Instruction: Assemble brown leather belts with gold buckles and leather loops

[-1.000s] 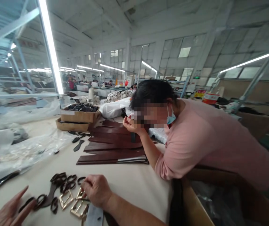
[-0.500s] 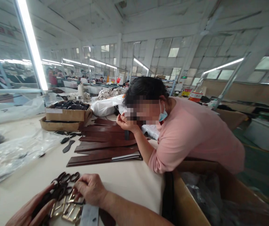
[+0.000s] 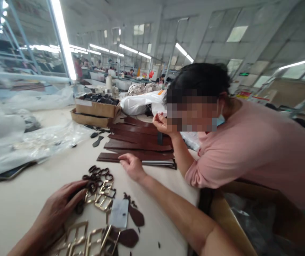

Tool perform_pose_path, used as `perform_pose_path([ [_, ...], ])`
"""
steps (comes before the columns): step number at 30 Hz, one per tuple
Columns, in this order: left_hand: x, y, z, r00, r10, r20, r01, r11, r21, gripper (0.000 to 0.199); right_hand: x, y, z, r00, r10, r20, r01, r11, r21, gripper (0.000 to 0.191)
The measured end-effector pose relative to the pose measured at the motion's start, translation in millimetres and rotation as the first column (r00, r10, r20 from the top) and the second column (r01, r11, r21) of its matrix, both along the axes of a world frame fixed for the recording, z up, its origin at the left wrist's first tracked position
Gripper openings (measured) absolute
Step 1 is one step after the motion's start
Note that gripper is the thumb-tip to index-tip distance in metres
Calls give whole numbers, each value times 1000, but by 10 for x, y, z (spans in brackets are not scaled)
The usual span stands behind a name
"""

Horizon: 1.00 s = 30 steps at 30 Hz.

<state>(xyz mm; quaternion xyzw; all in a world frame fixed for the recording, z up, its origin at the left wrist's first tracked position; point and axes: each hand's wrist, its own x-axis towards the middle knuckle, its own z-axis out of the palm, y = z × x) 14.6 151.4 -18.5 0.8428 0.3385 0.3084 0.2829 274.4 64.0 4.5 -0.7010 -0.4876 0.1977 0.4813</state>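
Note:
My left hand [image 3: 59, 202] rests at the lower left, thumb apart from the fingers, curved around the edge of a pile of small dark brown leather loops [image 3: 95, 174]. Gold-coloured belt buckles [image 3: 103, 202] lie right beside its fingertips, and more sit below it. My right hand [image 3: 133, 167] is stretched forward over the front edge of the dark brown leather straps [image 3: 139, 145]. Its thumb and fingers are a little apart at the nearest strap; whether they touch it I cannot tell. A small pale plate [image 3: 119, 213] and brown leather tabs [image 3: 136, 215] lie near the buckles.
A co-worker in a pink top [image 3: 259, 142] leans over the table at right, one raised hand [image 3: 161, 122] above the straps. Cardboard boxes with black pieces [image 3: 95, 110] stand behind. Clear plastic bags [image 3: 48, 142] lie left; an open carton [image 3: 221, 209] stands at lower right.
My right hand has left the loops and buckles and moved forward and right to the straps. My left hand stays by the loops. The view has shifted left and down.

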Motion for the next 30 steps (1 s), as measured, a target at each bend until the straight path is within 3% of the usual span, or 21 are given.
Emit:
perform_pose_path([
  [2,-24,-13,26,998,-39,-46,36,998,-49,44,230,47,-25,898,-28,439,41,999,-19,23],
  [6,-70,-56,47,990,-142,-11,140,984,-112,38,467,118,-135,852,-61,519,109,992,-63,30],
  [11,-95,-129,91,986,-164,40,169,971,-171,34,381,121,-191,711,29,703,50,995,-91,33],
  [17,-91,-140,79,996,24,86,-7,981,-196,38,371,142,-162,672,27,740,33,997,-67,28],
  [22,-89,-119,67,974,129,185,-79,964,-255,39,362,82,-38,657,-31,754,-61,994,93,31],
  [26,-70,-97,117,926,190,325,-56,923,-380,57,138,-9,140,672,-36,740,-266,920,286,33],
  [30,-38,-133,151,874,223,431,49,843,-535,67,-221,-130,266,661,84,746,-443,846,297,35],
])
